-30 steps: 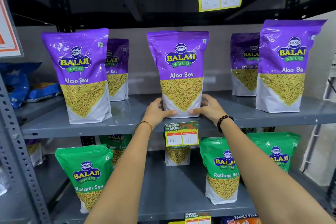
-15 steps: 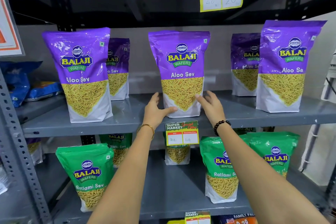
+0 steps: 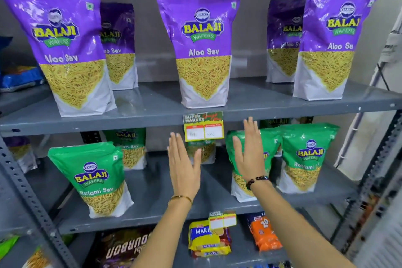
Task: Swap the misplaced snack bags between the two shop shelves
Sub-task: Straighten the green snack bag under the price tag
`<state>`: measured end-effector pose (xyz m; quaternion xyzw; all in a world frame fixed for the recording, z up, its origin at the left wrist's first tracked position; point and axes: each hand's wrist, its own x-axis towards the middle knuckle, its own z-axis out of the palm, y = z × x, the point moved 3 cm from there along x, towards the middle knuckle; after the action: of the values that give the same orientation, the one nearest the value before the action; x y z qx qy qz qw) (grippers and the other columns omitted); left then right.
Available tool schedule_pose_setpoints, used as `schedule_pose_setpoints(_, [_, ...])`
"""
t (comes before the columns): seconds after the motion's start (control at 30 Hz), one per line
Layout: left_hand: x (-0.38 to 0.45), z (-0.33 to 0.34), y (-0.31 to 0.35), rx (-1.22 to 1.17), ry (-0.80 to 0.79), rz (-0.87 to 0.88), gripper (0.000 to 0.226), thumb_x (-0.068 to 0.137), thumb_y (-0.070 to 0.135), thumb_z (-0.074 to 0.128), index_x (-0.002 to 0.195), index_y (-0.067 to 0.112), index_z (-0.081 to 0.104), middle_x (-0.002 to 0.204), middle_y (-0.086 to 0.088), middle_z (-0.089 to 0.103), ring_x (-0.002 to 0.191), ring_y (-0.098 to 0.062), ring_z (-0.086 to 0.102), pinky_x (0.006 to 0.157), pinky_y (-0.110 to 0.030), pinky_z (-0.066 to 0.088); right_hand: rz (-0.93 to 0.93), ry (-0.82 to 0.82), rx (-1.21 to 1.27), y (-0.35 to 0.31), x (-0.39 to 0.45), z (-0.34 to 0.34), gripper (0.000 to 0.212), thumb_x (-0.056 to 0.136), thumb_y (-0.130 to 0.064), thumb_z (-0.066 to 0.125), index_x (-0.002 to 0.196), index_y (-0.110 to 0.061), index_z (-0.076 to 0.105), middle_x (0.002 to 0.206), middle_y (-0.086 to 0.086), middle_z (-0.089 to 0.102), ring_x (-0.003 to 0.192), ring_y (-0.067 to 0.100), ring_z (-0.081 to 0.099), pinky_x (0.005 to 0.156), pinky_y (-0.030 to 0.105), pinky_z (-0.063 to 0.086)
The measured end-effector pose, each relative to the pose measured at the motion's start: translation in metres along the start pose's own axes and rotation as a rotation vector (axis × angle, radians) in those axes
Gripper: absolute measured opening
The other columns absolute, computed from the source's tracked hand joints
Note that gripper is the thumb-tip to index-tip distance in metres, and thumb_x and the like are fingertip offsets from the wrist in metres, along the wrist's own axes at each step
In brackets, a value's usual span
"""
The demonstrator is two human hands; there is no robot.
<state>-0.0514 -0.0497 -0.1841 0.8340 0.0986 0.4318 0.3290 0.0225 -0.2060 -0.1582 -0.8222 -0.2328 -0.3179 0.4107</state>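
Purple Aloo Sev bags stand on the upper grey shelf point(image 3: 152, 115); the middle purple bag point(image 3: 202, 50) is upright and free of my hands. Green Ratlami Sev bags stand on the lower shelf point(image 3: 152, 213), one at the left point(image 3: 95, 178) and one at the right point(image 3: 304, 156). My left hand point(image 3: 185, 169) is flat with fingers straight, in front of the lower shelf's middle gap. My right hand point(image 3: 248, 150) is also flat and empty, in front of a green bag point(image 3: 237, 189). A small bag point(image 3: 202, 150) sits behind the price tag point(image 3: 203, 126), half hidden.
A perforated grey upright point(image 3: 28, 191) runs down the left. The bottom shelf holds a yellow biscuit pack point(image 3: 206, 239), an orange pack point(image 3: 263, 235) and a dark Bourbon pack point(image 3: 124, 248). Blue bags point(image 3: 19, 76) lie at far left. A wall and pipe are at right.
Both hands let go of the middle purple bag on the upper shelf and dropped to the lower shelf level, fingers now straight. The view moved closer and lower.
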Motion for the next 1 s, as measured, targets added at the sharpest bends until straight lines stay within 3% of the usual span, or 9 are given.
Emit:
schedule_pose_setpoints(0.07, [-0.023,0.017,-0.012,-0.020,-0.084,-0.099,0.072,0.089,0.052,0.032,0.143,0.019,-0.002,0.151,0.008,-0.004,0.141,-0.006,-0.004,0.120,-0.029,0.001,0.084,-0.081,-0.034,0.028,-0.029,0.005,0.063,0.093,-0.046,0.026,0.144,-0.010,0.022,0.155,0.001,0.015,0.145,0.015,0.008,0.118,0.026,0.001])
schedule_pose_setpoints(0.23, [-0.067,0.068,-0.032,-0.023,-0.382,-0.213,0.067,0.093,0.040,0.040,0.146,0.014,0.008,0.158,-0.002,0.011,0.142,-0.008,0.001,0.121,-0.033,0.008,0.328,-0.280,-0.094,0.094,-0.084,0.006,0.059,0.094,-0.036,0.033,0.144,-0.007,0.023,0.154,0.013,0.025,0.145,0.023,0.017,0.119,0.036,0.013])
schedule_pose_setpoints(0.37, [-0.084,0.105,-0.042,-0.004,-0.598,-0.281,0.065,0.094,0.040,0.036,0.146,0.012,0.010,0.158,-0.005,0.011,0.146,-0.019,0.006,0.120,-0.032,0.008,0.600,-0.336,0.022,0.131,-0.100,0.003,0.056,0.095,-0.021,0.041,0.145,-0.009,0.019,0.154,0.011,0.025,0.143,0.024,0.023,0.116,0.036,0.020])
schedule_pose_setpoints(0.57, [-0.087,0.157,-0.051,-0.063,-0.793,-0.456,0.062,0.095,0.032,0.040,0.145,0.010,0.012,0.158,-0.010,0.014,0.145,-0.026,0.012,0.117,-0.037,0.014,0.908,-0.387,0.231,0.160,-0.079,0.011,0.073,0.088,0.005,0.044,0.147,-0.010,0.005,0.151,0.020,0.028,0.133,0.041,0.033,0.106,0.047,0.032])
schedule_pose_setpoints(0.67, [-0.085,0.172,-0.051,-0.163,-0.818,-0.532,0.062,0.094,0.026,0.045,0.146,0.012,0.013,0.156,-0.010,0.019,0.143,-0.027,0.020,0.116,-0.040,0.021,0.957,-0.410,0.313,0.171,-0.070,0.020,0.080,0.083,0.013,0.043,0.148,-0.017,0.007,0.153,0.011,0.026,0.133,0.037,0.035,0.101,0.045,0.038])
schedule_pose_setpoints(0.73, [-0.084,0.176,-0.051,-0.236,-0.815,-0.588,0.061,0.093,0.022,0.046,0.145,0.012,0.017,0.155,-0.011,0.024,0.142,-0.029,0.024,0.115,-0.041,0.023,0.948,-0.397,0.358,0.174,-0.068,0.027,0.081,0.079,0.014,0.047,0.146,-0.019,0.017,0.150,0.008,0.034,0.133,0.028,0.038,0.097,0.037,0.038])
schedule_pose_setpoints(0.83, [-0.081,0.172,-0.055,-0.314,-0.757,-0.617,0.056,0.092,0.015,0.048,0.143,0.014,0.025,0.148,-0.011,0.038,0.136,-0.028,0.036,0.113,-0.040,0.030,0.911,-0.380,0.384,0.168,-0.067,0.036,0.074,0.076,0.011,0.058,0.140,-0.016,0.031,0.139,0.007,0.046,0.123,0.022,0.044,0.098,0.036,0.037])
schedule_pose_setpoints(0.93, [-0.078,0.156,-0.070,-0.373,-0.642,-0.667,0.053,0.087,0.003,0.053,0.137,0.007,0.034,0.139,-0.012,0.047,0.123,-0.018,0.044,0.105,-0.031,0.034,0.887,-0.407,0.418,0.155,-0.069,0.052,0.073,0.073,0.006,0.066,0.137,-0.013,0.036,0.139,0.009,0.048,0.121,0.024,0.046,0.092,0.031,0.038])
schedule_pose_setpoints(1.0, [-0.075,0.143,-0.087,-0.380,-0.580,-0.694,0.058,0.083,0.000,0.059,0.136,0.003,0.036,0.139,-0.014,0.048,0.125,-0.020,0.046,0.106,-0.031,0.036,0.891,-0.435,0.420,0.147,-0.073,0.066,0.075,0.072,0.003,0.070,0.137,-0.011,0.036,0.137,0.012,0.049,0.120,0.029,0.049,0.089,0.031,0.040])
